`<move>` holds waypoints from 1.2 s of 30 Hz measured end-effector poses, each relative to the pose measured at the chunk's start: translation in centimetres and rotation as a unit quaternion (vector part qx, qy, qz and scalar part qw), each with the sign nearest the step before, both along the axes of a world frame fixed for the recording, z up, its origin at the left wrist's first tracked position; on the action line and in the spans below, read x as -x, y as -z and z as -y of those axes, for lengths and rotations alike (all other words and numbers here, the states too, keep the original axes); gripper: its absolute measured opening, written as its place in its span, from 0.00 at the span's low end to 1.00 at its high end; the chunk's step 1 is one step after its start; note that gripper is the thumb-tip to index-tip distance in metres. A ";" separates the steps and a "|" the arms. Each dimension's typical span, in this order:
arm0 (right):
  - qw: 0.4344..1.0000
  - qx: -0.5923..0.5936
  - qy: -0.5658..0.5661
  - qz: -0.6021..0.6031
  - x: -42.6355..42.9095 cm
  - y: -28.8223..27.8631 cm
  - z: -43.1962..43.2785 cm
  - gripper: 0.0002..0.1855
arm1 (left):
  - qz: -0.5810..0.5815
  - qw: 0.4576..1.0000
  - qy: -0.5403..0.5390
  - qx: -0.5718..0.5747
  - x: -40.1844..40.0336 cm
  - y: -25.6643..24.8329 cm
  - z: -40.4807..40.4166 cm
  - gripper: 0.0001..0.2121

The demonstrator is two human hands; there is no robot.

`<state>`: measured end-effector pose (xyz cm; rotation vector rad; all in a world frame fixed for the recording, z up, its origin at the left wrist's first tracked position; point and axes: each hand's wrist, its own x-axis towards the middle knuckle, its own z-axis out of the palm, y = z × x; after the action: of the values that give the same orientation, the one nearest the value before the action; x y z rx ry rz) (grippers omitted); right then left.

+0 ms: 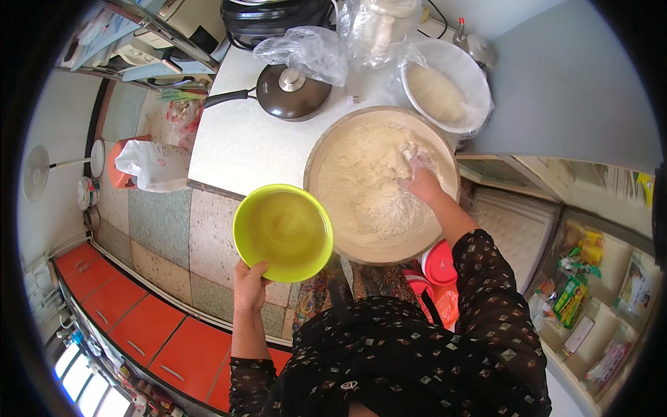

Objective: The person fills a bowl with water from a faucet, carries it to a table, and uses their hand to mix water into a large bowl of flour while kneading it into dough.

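Note:
My left hand (251,284) grips the rim of a lime-green bowl (241,232), thumb over the edge. Clear-looking liquid (286,229) fills much of the bowl, which is held out beside the table's front edge. To its right, a wide round basin (359,254) contains pale flour (359,177), clumped in places and loose and powdery towards the front. My right hand (421,174) reaches into the basin, with its fingers down in the flour at the right side. Flour coats those fingers and partly hides them, so their grip is unclear.
A lidded frying pan (294,96) stands on the white table (234,140), its handle pointing left. Behind the basin is a plastic-lined white bowl (477,99) with pale contents. An open refrigerator (594,281) is at right. Red cabinets (135,328) line the lower left.

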<state>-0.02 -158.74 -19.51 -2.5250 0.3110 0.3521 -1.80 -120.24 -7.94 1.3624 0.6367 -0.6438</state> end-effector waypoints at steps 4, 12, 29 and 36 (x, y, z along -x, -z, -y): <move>0.927 -0.286 0.221 -0.100 0.2 3.3 1.5 0.44 | 0.002 1.000 0.011 -0.007 -0.1 0.0 0.3 0.11; 0.893 -0.275 0.253 -0.251 -0.4 1.2 -1.8 0.40 | -0.002 1.000 0.025 -0.001 -0.1 0.3 0.9 0.11; 0.988 0.091 -0.052 -0.114 -3.9 9.2 3.8 0.18 | 0.002 0.999 0.034 -0.029 -1.2 -0.5 2.5 0.07; 0.944 -0.068 0.259 -0.192 0.2 8.2 0.6 0.23 | 0.023 0.999 0.022 -0.027 -1.6 -1.1 2.5 0.07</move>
<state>-0.24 -159.31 -27.69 -2.1207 1.0377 0.6245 -0.21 -122.79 -6.86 1.4397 0.5924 -0.6324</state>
